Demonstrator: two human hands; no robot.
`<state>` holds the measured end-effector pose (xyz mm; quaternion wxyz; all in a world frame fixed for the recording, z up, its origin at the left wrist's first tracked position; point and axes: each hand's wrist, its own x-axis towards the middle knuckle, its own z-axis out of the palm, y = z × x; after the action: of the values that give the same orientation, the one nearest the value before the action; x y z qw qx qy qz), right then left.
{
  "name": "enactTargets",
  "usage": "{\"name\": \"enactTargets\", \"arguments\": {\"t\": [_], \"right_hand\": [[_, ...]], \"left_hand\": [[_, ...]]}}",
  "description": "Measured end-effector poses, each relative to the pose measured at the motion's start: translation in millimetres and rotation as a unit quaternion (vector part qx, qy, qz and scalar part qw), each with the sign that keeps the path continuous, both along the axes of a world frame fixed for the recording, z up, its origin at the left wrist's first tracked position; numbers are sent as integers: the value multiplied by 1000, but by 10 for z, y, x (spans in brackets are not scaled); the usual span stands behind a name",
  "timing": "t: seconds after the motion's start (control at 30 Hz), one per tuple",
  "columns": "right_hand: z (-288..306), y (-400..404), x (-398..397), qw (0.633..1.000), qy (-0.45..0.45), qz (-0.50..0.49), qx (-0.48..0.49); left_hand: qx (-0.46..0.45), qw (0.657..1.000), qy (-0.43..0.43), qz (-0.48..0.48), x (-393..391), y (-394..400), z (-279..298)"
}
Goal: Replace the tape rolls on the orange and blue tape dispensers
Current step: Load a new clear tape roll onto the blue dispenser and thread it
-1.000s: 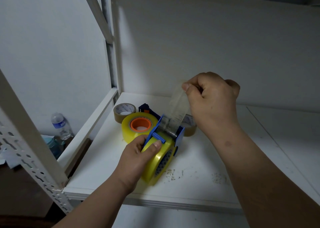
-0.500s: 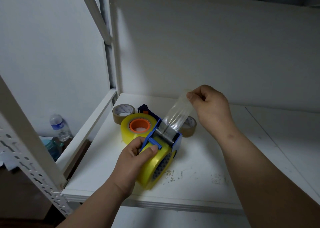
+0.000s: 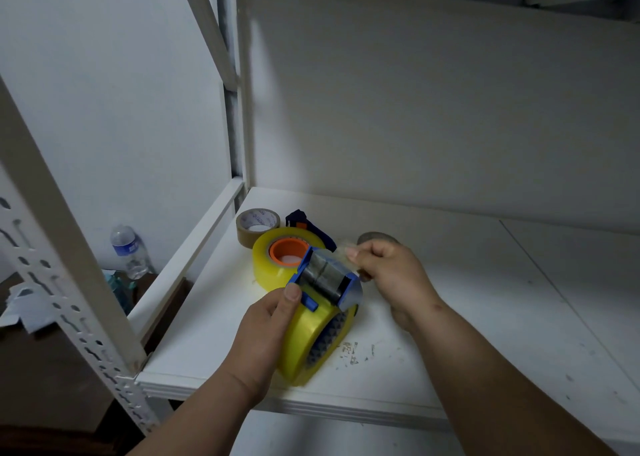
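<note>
White shelf board (image 3: 485,282), metal rack upright (image 3: 69,282), water bottle (image 3: 126,251) on floor left.

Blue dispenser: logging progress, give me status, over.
Left hand grips blue tape dispenser, yellow roll loaded. Right hand pinches the clear tape end beside the roller. Orange-core roll sits close behind; nothing blocking.

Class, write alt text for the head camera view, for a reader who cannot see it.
On a white shelf, a person's left hand grips a blue tape dispenser loaded with a yellowish roll, while the right hand pinches the clear tape end. Behind lie a second roll on an orange core and a brown roll.
</note>
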<state>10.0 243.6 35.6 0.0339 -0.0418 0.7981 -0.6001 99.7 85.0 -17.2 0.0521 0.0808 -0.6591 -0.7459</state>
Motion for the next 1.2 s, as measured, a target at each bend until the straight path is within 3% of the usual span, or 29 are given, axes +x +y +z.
{"name": "enactTargets", "arguments": {"t": [0.27,0.4,0.47,0.57,0.67,0.8,1.0,1.2], "right_hand": [[-129,-67,122,993,-105,28,-51],[-113,-43,127,993,-113,13,15],[-83,-39,151,996,-45,-42,63],[48,-105,326,977,174,-107,62],[68,-235,590,948,312,7,55],[-29,-330,768,955,251,152,52],[17,-266,688,977,114,179,9],[-103,-91,583,984,31,162,63]], "left_hand": [[-9,1000,-16,16,17,-69,-98],[-26,999,-18,-9,70,-126,-110],[-41,999,-13,-19,95,-161,-121],[-50,998,-8,-24,105,-198,-129],[-54,998,-5,-29,90,-209,-125],[-61,998,6,-29,94,-216,-155],[-52,998,-1,-40,88,-266,-184],[-56,997,-1,-45,126,-257,-178]]}}
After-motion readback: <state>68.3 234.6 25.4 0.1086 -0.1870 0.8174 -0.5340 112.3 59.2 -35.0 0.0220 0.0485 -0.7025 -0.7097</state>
